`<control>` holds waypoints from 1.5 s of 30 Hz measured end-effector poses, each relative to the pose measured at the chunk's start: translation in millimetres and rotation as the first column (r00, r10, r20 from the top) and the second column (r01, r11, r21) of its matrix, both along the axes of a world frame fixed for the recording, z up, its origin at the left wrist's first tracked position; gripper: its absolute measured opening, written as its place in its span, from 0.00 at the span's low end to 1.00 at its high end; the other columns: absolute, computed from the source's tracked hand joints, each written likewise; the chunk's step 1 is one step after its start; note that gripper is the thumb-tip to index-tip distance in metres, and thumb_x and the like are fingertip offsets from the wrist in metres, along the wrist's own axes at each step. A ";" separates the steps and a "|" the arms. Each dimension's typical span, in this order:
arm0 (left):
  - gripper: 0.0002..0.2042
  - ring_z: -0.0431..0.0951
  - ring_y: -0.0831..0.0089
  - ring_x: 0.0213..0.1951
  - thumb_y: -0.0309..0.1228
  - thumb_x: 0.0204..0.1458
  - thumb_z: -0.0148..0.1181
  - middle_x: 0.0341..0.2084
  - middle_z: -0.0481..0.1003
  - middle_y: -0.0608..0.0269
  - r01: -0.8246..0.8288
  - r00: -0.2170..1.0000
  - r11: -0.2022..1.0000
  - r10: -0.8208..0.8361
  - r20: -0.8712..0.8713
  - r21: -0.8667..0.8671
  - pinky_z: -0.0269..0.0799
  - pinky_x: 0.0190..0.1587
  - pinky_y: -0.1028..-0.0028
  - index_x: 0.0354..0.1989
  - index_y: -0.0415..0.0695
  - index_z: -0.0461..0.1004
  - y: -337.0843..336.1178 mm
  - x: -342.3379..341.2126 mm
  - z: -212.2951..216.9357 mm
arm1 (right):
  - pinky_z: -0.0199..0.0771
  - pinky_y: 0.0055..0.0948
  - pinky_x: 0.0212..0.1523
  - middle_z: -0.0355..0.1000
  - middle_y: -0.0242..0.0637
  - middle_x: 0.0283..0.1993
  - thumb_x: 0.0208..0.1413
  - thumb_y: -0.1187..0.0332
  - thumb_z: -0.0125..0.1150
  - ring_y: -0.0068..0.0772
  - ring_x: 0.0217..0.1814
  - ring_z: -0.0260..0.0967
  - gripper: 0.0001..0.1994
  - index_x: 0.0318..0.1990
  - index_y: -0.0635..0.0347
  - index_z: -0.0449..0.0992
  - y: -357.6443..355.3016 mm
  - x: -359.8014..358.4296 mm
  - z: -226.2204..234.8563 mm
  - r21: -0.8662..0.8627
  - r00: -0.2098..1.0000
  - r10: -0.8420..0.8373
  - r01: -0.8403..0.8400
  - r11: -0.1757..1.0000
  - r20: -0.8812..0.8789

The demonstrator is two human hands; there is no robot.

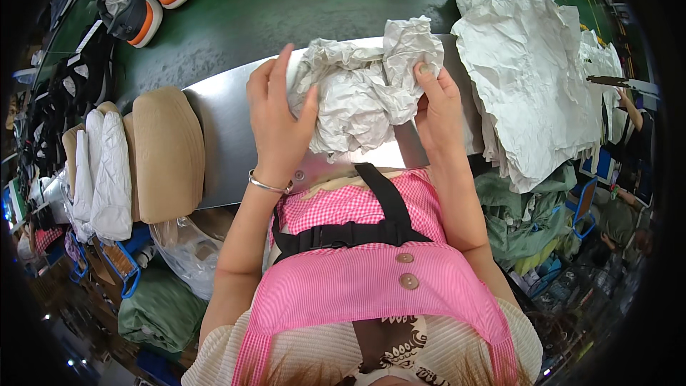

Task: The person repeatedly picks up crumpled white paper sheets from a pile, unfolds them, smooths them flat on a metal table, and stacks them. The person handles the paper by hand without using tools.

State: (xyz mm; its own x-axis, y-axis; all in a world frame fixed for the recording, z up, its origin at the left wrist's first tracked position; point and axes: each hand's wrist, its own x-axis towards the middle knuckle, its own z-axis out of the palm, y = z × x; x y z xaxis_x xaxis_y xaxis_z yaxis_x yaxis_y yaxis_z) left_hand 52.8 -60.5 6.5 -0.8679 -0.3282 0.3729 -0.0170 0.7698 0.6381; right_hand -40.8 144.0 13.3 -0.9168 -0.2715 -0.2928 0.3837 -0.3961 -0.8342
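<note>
Spanning the view, the steel worktop (221,129) shows bare metal left of the hands; a stack of crumpled paper sheets (529,93) overhangs its right near edge. Left hand (277,118) and right hand (437,111) grip the wad of white paper (361,93) at the near edge, fingers wrapped around both sides.

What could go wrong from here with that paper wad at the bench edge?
The crumpled paper wad is pinched only at its sides by the left hand and right hand, so loose folds might slip or tear. The paper stack overhangs the metal bench edge; a sleeve could drag sheets off.
</note>
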 end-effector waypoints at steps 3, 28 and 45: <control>0.29 0.74 0.60 0.45 0.31 0.49 0.67 0.53 0.71 0.58 0.293 0.946 0.941 -0.311 -0.095 -0.166 0.71 0.49 0.65 0.63 0.47 0.69 3.0 -3.7 22.8 | 0.74 0.27 0.51 0.76 0.34 0.49 0.66 0.67 0.56 0.24 0.49 0.74 0.13 0.53 0.62 0.73 -10.6 8.5 6.7 -0.070 1.000 -0.019 0.019 0.997 0.002; 0.13 0.69 0.84 0.29 0.32 0.64 0.55 0.30 0.78 0.66 -0.091 0.989 0.810 0.004 0.149 0.580 0.66 0.32 0.78 0.48 0.33 0.75 2.0 -18.2 28.0 | 0.67 0.40 0.56 0.71 0.47 0.53 0.50 0.53 0.70 0.48 0.54 0.68 0.31 0.57 0.63 0.71 -25.4 5.2 33.0 0.777 0.668 0.535 0.106 0.620 -0.518; 0.17 0.76 0.73 0.49 0.34 0.65 0.52 0.50 0.76 0.59 -0.123 0.991 0.395 0.005 0.132 0.910 0.71 0.53 0.73 0.57 0.36 0.72 -22.0 -6.8 11.7 | 0.71 0.42 0.52 0.73 0.44 0.53 0.42 0.71 0.63 0.49 0.52 0.70 0.21 0.48 0.62 0.74 -24.1 11.6 -24.2 0.619 0.543 0.422 0.249 0.745 -0.726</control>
